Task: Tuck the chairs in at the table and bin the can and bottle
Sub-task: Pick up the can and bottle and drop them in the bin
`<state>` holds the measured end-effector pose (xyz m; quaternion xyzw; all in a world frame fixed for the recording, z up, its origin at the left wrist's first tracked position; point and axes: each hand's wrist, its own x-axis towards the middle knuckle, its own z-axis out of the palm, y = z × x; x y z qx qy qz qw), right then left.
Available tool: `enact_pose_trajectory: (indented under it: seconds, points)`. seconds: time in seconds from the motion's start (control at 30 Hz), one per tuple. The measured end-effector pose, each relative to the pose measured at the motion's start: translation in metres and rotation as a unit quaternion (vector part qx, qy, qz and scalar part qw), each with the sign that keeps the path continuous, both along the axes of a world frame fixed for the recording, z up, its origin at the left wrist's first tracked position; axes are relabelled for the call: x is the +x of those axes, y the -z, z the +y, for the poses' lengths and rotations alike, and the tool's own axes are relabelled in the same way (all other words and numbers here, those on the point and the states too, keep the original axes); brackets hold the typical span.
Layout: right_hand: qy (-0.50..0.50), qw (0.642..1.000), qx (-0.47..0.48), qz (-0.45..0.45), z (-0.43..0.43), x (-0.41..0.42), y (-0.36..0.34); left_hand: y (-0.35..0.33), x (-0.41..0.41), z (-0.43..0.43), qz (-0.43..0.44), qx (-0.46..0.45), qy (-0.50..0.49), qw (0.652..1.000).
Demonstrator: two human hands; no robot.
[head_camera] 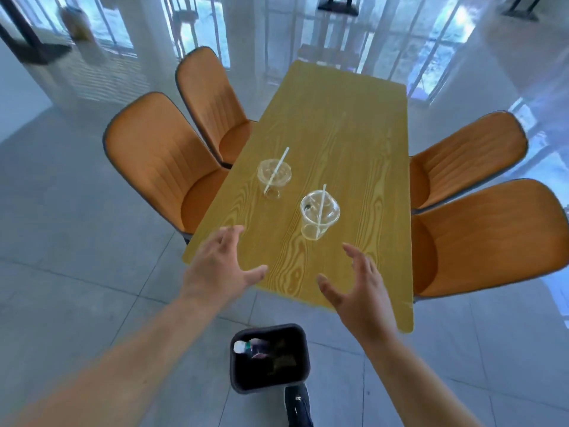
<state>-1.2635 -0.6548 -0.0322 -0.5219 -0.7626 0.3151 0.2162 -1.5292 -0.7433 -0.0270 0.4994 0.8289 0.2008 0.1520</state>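
Both hands reach forward over the near end of the wood-grain table (338,124), empty: the left hand (215,266) is spread wide with fingers splayed, and the right hand (360,291) is open in a loose curve with the thumb out, holding nothing. They seem poised either side of the nearer clear plastic cup (318,214), probably because it is the closest thing left on the tabletop. Four orange chairs stand at the table, two along each long side; the near left chair (160,158), far left chair (209,100), far right chair (468,152) and near right chair (492,238) all have their seats partly under the edge, so tucking looks largely done. Two lidded cups, each with one white straw, stand near each other, the farther cup (273,174) beyond the first. One dark bin (303,343) sits on the floor by the person's shoe (297,405), within easy dropping reach, and a bottle (246,347) already lies inside; dark shapes beside it may be the can, but I cannot tell.
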Motion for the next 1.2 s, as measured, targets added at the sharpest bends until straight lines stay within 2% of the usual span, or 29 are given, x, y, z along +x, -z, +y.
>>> enact_pose_trajectory:
  seconds: [0.13,0.37,0.47,0.67,0.87,1.03,1.2]
  points:
    - [-0.009,1.000,0.008,0.015,0.079,-0.029,-0.018,-0.023,-0.026,0.093,0.030,-0.009,-0.023,0.999]
    - [-0.064,0.998,-0.020,-0.021,0.177,-0.068,0.027,0.006,-0.051,0.234,0.017,-0.092,-0.046,0.995]
    - [-0.095,0.995,-0.030,-0.022,0.189,-0.078,0.046,0.024,-0.053,0.262,0.014,-0.121,-0.050,0.991]
    - [-0.091,0.995,-0.034,-0.015,0.195,-0.085,0.056,0.045,-0.063,0.278,0.015,-0.132,-0.055,0.990]
    - [-0.070,0.997,-0.027,-0.026,0.174,-0.073,0.054,0.055,-0.056,0.235,0.007,-0.096,-0.031,0.995]
    - [-0.039,0.998,-0.038,-0.037,0.113,-0.055,0.050,0.068,-0.029,0.121,-0.031,-0.073,0.006,0.997]
    - [-0.027,0.998,-0.039,-0.040,0.024,-0.038,0.048,0.071,-0.003,0.007,-0.027,-0.042,0.035,0.998]
